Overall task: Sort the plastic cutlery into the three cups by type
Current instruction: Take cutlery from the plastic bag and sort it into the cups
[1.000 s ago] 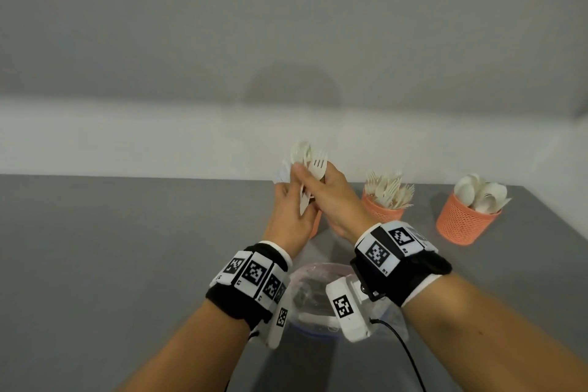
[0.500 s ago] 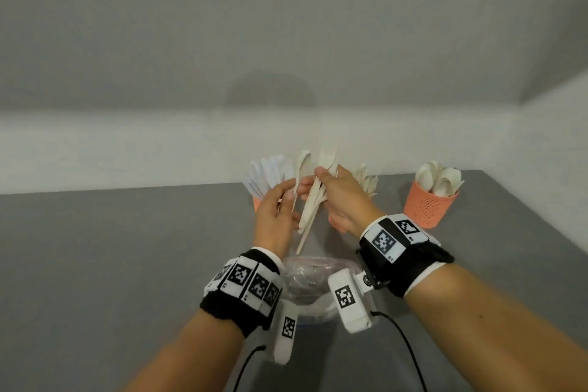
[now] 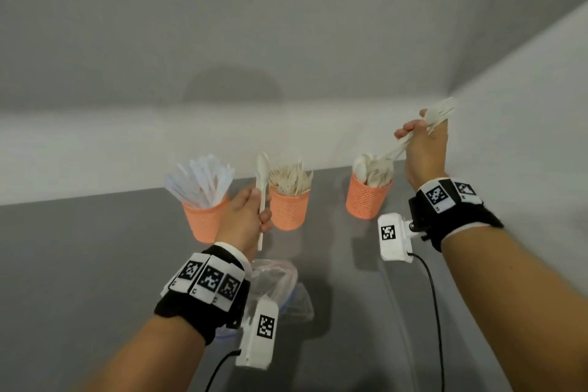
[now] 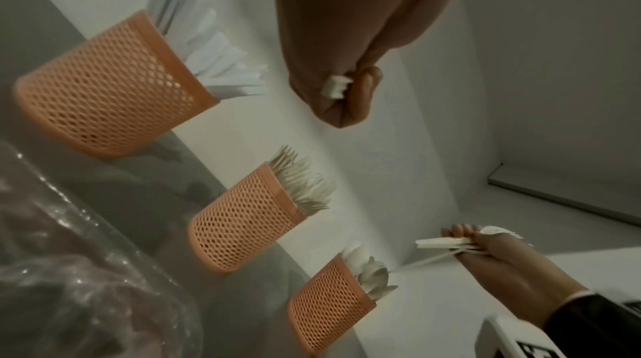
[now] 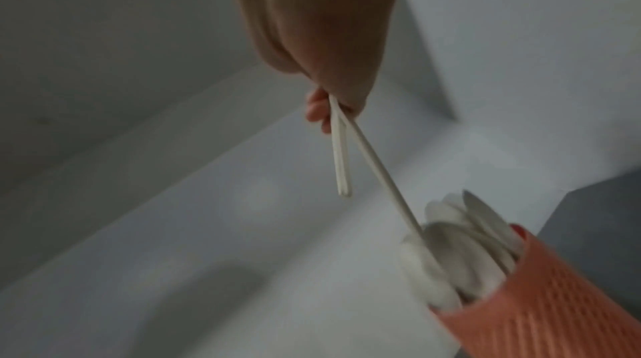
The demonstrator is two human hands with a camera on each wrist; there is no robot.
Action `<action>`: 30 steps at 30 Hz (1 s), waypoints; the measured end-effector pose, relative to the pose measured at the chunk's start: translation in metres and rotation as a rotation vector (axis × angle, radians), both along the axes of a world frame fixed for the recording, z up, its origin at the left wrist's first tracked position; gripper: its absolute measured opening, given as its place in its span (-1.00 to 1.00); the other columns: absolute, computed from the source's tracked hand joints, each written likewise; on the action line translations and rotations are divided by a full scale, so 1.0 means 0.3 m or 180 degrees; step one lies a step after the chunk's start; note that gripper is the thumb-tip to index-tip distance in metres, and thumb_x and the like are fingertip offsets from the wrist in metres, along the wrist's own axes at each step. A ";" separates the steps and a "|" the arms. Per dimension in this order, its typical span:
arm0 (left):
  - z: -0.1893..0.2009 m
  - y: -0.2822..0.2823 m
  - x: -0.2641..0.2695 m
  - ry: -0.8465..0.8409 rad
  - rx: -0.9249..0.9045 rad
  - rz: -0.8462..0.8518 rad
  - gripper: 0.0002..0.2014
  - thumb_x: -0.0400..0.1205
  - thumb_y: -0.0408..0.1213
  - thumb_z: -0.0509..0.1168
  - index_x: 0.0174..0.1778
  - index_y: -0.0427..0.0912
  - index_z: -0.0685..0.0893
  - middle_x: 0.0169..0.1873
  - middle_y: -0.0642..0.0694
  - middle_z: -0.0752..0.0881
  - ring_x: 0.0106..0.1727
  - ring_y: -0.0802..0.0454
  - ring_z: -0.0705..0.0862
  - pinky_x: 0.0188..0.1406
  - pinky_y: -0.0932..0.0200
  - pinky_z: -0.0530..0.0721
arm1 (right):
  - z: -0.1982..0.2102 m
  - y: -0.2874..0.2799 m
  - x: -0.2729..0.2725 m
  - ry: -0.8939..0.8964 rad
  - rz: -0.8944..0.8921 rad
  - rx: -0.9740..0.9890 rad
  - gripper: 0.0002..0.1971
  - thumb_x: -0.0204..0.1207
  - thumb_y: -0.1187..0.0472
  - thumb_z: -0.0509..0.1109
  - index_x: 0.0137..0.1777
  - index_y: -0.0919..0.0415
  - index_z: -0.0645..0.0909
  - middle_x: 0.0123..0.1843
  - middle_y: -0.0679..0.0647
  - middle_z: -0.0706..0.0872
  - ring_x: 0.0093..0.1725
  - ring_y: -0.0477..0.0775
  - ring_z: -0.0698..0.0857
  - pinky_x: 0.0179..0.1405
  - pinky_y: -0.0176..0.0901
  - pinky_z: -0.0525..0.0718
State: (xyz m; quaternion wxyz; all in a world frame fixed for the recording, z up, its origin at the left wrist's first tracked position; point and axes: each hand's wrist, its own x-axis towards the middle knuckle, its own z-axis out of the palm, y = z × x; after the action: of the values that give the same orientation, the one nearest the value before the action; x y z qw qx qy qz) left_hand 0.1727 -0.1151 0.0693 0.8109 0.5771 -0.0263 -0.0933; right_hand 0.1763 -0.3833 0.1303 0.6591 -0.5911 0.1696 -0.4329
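Observation:
Three orange mesh cups stand in a row: the knife cup (image 3: 203, 219) at the left, the fork cup (image 3: 289, 210) in the middle, the spoon cup (image 3: 366, 200) at the right. My left hand (image 3: 254, 216) grips one white spoon (image 3: 262, 169) upright between the knife and fork cups. My right hand (image 3: 420, 134), raised above and right of the spoon cup, holds a small bundle of cutlery (image 3: 437, 113) that includes a fork. One long handle (image 5: 381, 174) slants from the right hand down into the spoon cup (image 5: 541, 295).
A crumpled clear plastic bag (image 3: 276, 283) lies on the grey table (image 3: 79, 264) under my left wrist. White walls (image 3: 525, 105) close in behind and to the right of the cups. Cables trail from both wrist cameras.
The hands were together over the bag, sharing the bundle. They have parted: the right hand swung right and up over the spoon cup, the left keeps one spoon.

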 end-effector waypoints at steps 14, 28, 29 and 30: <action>0.050 -0.117 0.084 -0.0304 -0.0185 -0.0088 -0.79 0.71 -0.48 0.01 -0.06 -0.21 0.54 -0.35 -0.05 0.43 -0.64 0.25 0.36 -0.65 0.39 0.38 | -0.021 0.038 0.162 -0.0433 0.0472 -0.0783 -0.79 0.69 0.35 -0.03 0.24 0.20 0.35 -0.25 0.01 0.48 -0.22 0.03 0.55 -0.09 -0.37 0.63; 0.010 -0.061 0.127 -0.0369 0.0146 0.0289 -0.74 0.71 -0.44 0.05 -0.14 -0.10 0.59 -0.40 0.00 0.51 -0.58 0.21 0.42 -0.53 0.30 0.43 | -0.199 0.331 0.276 0.0922 0.1707 -0.0948 -0.81 0.67 0.33 0.10 0.21 0.21 0.47 -0.08 0.03 0.64 0.02 0.01 0.65 0.16 -0.11 0.56; 0.009 -0.059 0.129 -0.0371 0.0138 0.0284 -0.74 0.71 -0.44 0.05 -0.14 -0.10 0.60 -0.40 0.01 0.51 -0.58 0.22 0.42 -0.55 0.32 0.44 | -0.205 0.328 0.277 0.1093 0.1707 -0.1023 -0.82 0.64 0.34 0.15 0.16 0.25 0.52 0.01 0.04 0.64 0.09 0.01 0.61 0.16 -0.15 0.52; 0.009 -0.059 0.132 -0.0376 0.0135 0.0271 -0.73 0.71 -0.44 0.05 -0.13 -0.09 0.60 -0.39 0.01 0.52 -0.58 0.22 0.42 -0.57 0.34 0.44 | -0.206 0.323 0.276 0.1221 0.1711 -0.1079 -0.82 0.62 0.35 0.19 0.13 0.29 0.57 0.05 0.07 0.64 0.10 0.01 0.60 0.13 -0.16 0.50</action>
State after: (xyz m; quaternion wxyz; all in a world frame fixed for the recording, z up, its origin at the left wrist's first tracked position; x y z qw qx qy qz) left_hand 0.2123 -0.1328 0.0719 0.7987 0.5993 -0.0475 -0.0251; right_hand 0.2591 -0.2864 0.0686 0.5982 -0.7858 0.0547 -0.1476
